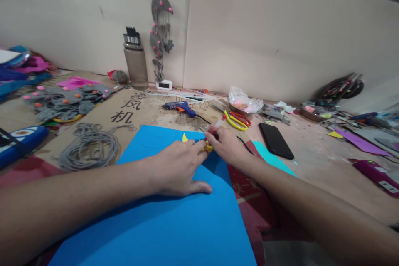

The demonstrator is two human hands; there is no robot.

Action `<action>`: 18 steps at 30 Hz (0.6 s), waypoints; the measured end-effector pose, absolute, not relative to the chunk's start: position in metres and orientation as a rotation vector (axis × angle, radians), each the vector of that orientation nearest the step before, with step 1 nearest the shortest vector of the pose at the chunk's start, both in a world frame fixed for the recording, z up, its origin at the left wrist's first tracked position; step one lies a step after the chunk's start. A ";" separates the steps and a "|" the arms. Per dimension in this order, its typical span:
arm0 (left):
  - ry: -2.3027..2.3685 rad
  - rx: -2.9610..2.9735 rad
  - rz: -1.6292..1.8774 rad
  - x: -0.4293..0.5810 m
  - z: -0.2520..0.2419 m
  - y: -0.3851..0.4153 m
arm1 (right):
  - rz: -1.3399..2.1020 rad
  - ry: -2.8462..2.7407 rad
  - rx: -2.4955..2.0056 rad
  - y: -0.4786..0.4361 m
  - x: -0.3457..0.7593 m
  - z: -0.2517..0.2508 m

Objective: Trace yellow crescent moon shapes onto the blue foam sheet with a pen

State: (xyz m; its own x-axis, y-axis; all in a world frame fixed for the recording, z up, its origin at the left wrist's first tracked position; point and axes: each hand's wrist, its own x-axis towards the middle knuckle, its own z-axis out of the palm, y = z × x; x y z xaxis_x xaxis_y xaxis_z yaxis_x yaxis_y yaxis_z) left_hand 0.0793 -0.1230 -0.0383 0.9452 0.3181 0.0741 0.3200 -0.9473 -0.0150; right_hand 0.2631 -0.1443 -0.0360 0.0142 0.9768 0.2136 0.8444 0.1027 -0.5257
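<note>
A large blue sheet [174, 224] lies on the table in front of me. My left hand [177, 168] rests on it, thumb spread on the sheet and fingertips pressing a small yellow crescent piece [185, 137] near the sheet's far edge. My right hand [227, 145] is closed around a clear pen with a red tip [218, 125], whose lower end meets the yellow piece.
Behind the hands lie a blue glue gun [182, 108], yellow and red scissors [237, 119] and a black phone [276, 140]. A coil of grey cord [90, 146] sits at left, grey felt shapes [65, 102] beyond it. A bottle [136, 60] stands by the wall.
</note>
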 end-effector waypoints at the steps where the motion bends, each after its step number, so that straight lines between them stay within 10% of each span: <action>1: -0.514 -3.073 -0.117 0.079 -0.038 -0.123 | 0.330 -1.865 -1.777 -0.144 0.263 -0.036; 18: -0.510 -3.083 -0.107 0.077 -0.040 -0.129 | 0.281 -1.899 -1.709 -0.138 0.265 -0.043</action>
State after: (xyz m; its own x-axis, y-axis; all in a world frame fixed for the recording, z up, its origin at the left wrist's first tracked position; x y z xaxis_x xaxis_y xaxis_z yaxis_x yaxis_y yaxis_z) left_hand 0.0774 -0.1292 -0.0396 0.9443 0.3214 0.0702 0.3224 -0.9466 -0.0036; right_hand 0.2646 -0.1381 -0.0428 -0.0271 0.9637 0.2656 0.8453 0.1639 -0.5084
